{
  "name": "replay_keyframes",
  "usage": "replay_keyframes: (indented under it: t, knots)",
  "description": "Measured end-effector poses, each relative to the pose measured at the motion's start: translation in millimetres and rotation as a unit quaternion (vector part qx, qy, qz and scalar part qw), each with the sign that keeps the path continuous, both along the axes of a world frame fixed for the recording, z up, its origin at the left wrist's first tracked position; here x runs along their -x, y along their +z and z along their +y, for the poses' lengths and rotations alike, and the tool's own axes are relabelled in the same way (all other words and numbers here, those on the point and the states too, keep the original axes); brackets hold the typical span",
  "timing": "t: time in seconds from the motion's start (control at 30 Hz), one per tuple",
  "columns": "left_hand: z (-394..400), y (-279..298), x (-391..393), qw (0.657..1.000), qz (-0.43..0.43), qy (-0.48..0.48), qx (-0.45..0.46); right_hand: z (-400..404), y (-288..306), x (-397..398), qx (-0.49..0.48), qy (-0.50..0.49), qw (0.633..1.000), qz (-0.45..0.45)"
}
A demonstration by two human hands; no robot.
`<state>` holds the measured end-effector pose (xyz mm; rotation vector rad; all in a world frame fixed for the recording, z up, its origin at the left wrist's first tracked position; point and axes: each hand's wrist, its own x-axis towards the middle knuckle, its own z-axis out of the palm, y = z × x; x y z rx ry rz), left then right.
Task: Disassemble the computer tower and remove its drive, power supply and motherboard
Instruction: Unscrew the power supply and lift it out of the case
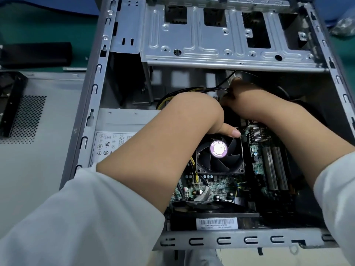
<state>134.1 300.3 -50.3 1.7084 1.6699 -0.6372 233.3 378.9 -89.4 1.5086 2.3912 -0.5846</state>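
The computer tower (123,35) lies open on its side on the green counter (48,29), its motherboard (211,187) and fan (220,156) exposed and the power supply (115,131) at the left wall. Both forearms reach deep inside. The left hand (199,114) bends down at the wrist, thumb out over the fan; its grip cannot be told. The right hand (244,98) curls around black cables (211,89) under the drive cage (221,35). A removed side panel (42,112) lies left.
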Motion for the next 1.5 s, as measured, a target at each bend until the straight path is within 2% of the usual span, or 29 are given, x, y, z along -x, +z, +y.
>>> replay_keyframes:
  t: [0.2,0.37,0.43,0.53,0.73,0.83,0.97,1.1,1.33,1.4,1.5]
  knots:
    - [2,2,-1,1.0,0.02,-0.007,-0.002,-2,-1,-1,-0.048,0.004,0.999,-0.022]
    - [0,2,-2,1.0,0.016,0.0,0.0,3,7,5,-0.005,-0.006,0.999,-0.046]
    - [0,2,-2,1.0,0.011,-0.001,0.002,2,7,5,-0.015,-0.007,0.999,-0.048]
    - [0,2,0,1.0,0.008,-0.001,0.006,-3,6,3,-0.032,-0.008,0.999,-0.042]
    - [-1,2,-2,1.0,0.001,-0.011,-0.004,1,8,3,0.011,-0.004,0.999,-0.031]
    - [0,0,-1,1.0,0.011,-0.008,-0.006,-4,3,2,0.018,-0.027,0.999,0.009]
    - [0,-1,-1,1.0,0.008,-0.004,-0.01,-8,-3,1,-0.021,-0.032,0.999,0.035]
    - [0,-1,-2,1.0,0.004,0.007,-0.005,-7,-2,0,-0.016,-0.029,0.998,0.048]
    - [0,-3,0,1.0,0.009,0.002,0.006,-14,5,1,-0.095,0.033,0.995,-0.014]
    - [0,-2,0,1.0,0.01,0.003,0.011,-14,5,1,-0.077,0.033,0.996,-0.017]
    - [-1,-1,0,1.0,0.011,0.004,0.013,-9,4,3,-0.032,-0.02,0.999,0.005]
